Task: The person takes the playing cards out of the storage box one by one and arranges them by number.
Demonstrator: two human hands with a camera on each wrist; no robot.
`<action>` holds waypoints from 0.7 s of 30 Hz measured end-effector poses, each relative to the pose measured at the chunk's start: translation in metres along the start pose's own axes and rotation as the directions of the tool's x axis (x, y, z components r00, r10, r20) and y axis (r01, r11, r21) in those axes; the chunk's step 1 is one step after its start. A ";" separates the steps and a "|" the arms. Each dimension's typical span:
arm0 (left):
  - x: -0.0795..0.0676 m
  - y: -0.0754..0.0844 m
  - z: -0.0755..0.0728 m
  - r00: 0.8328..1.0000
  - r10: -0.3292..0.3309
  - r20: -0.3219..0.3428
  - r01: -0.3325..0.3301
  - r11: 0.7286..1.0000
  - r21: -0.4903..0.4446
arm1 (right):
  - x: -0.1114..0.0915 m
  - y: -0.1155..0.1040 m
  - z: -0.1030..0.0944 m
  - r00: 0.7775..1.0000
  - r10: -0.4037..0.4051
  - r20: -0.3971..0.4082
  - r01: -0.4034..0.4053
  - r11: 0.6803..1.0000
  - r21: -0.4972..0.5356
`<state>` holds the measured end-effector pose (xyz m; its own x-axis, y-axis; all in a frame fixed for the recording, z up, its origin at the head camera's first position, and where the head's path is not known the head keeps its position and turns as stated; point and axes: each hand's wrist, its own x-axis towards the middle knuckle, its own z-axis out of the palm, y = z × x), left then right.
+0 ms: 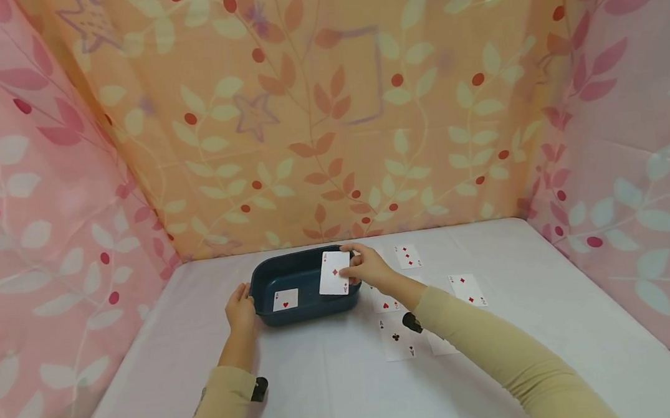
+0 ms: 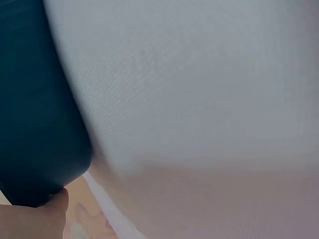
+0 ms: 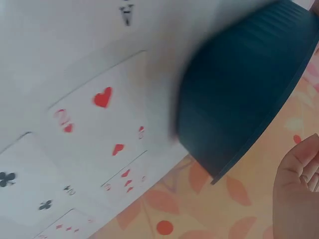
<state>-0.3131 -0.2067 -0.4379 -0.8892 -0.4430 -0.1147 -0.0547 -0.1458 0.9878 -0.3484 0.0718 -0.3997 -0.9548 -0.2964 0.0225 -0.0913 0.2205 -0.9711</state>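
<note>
A dark blue plastic basin (image 1: 311, 314) stands on the white-covered table. My left hand (image 1: 241, 308) grips its left end, the thumb at the rim in the left wrist view. Over the basin's right end, my right hand (image 1: 369, 268) pinches an ace of diamonds card (image 1: 332, 281) by its right side, face up. On the basin floor lies an ace of hearts card (image 1: 285, 299). The right wrist view shows part of the right hand (image 3: 299, 184) beyond the basin's outer wall (image 3: 234, 84); the held card is hidden there.
Several face-up cards lie right of the basin: an ace of clubs (image 1: 397, 346), a two of diamonds (image 1: 466, 290), a three of diamonds (image 1: 408, 256) and a two of hearts (image 3: 107, 112). The right forearm partly covers some. Patterned cloth walls (image 1: 308, 110) enclose the table's back and sides.
</note>
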 end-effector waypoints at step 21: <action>0.001 0.002 0.001 1.000 -0.012 -0.010 0.012 1.000 0.004 | -0.057 0.014 -0.067 1.000 0.026 0.004 -0.026 1.000 -0.004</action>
<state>-0.3146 -0.2063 -0.4363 -0.8837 -0.4502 -0.1280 -0.0676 -0.1479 0.9867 -0.3142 0.1541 -0.3984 -0.9556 -0.2948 -0.0036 -0.0677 0.2315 -0.9705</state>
